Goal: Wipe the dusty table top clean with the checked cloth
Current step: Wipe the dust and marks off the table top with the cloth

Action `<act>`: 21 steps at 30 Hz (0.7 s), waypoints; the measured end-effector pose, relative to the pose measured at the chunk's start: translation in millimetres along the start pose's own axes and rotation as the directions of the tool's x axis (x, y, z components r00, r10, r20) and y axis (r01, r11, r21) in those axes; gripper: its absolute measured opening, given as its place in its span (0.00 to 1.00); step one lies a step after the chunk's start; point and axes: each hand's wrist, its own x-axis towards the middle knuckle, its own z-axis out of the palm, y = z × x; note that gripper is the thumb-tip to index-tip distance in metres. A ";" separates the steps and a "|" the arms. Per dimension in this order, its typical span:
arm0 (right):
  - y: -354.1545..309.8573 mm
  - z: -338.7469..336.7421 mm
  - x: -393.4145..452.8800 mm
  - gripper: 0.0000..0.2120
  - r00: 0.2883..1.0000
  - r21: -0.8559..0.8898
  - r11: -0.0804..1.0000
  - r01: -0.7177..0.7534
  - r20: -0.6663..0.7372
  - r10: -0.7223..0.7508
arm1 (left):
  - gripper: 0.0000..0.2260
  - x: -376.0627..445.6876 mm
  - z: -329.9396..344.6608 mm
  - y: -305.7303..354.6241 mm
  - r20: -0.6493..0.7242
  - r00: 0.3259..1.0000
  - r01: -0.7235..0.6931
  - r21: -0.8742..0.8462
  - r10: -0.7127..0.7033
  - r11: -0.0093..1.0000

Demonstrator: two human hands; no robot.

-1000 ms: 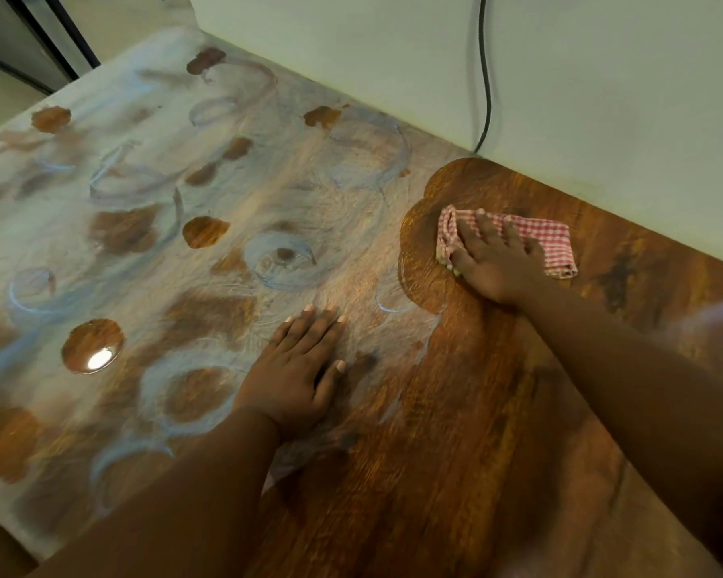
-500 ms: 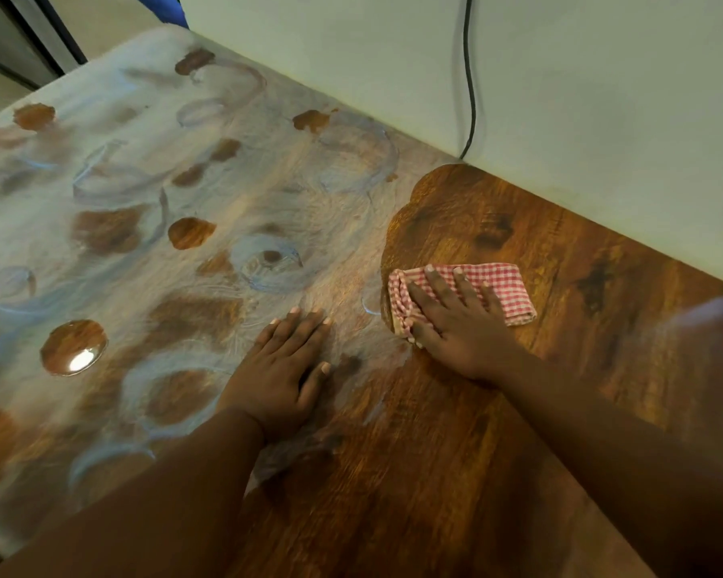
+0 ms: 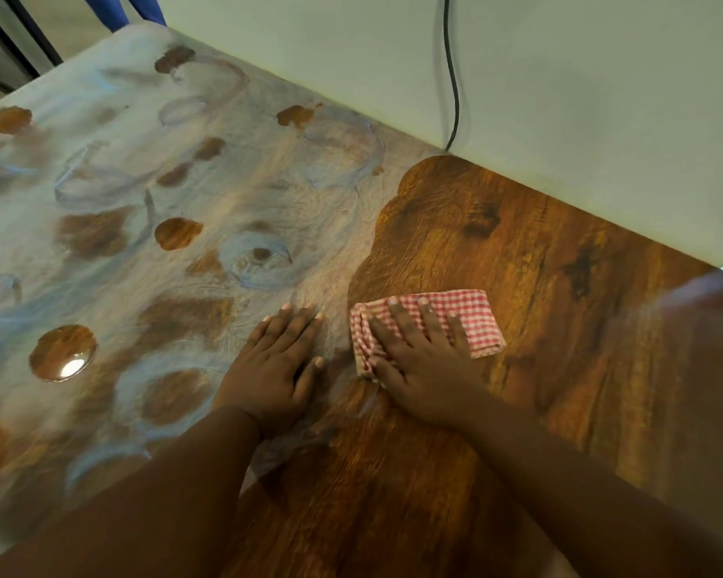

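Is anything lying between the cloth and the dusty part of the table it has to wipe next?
Yes: the left hand rests flat on the dusty area, right beside the cloth that the right hand presses. Farther back, nothing stands on the dust.

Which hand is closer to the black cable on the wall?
Right. The right hand presses the cloth below the cable; the left hand lies flat farther left.

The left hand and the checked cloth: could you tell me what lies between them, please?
In the head view, only a narrow strip of dusty table top separates the left hand from the checked cloth, which lies under the right hand; nothing stands there.
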 end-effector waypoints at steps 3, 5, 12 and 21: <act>22.3 -7.5 1.7 0.26 0.999 -0.025 0.999 -0.043 0.017 0.043 | 0.31 -0.5 0.3 -0.5 -0.008 1.000 -0.001 -0.005 0.001 1.000; 27.9 -12.9 21.4 0.27 0.989 -0.014 0.990 -0.142 0.035 0.142 | 0.31 0.2 0.3 -0.4 -0.020 1.000 -0.004 -0.015 0.004 1.000; -27.3 -9.8 57.1 0.28 0.975 0.007 0.977 -0.212 0.074 0.211 | 0.30 0.1 3.1 -2.1 -0.041 0.999 -0.015 -0.006 0.015 1.000; 32.0 1.4 -30.7 0.25 0.999 -0.098 0.995 -0.015 -0.032 0.011 | 0.28 0.3 5.1 -4.5 -0.046 0.999 -0.028 -0.023 0.026 0.999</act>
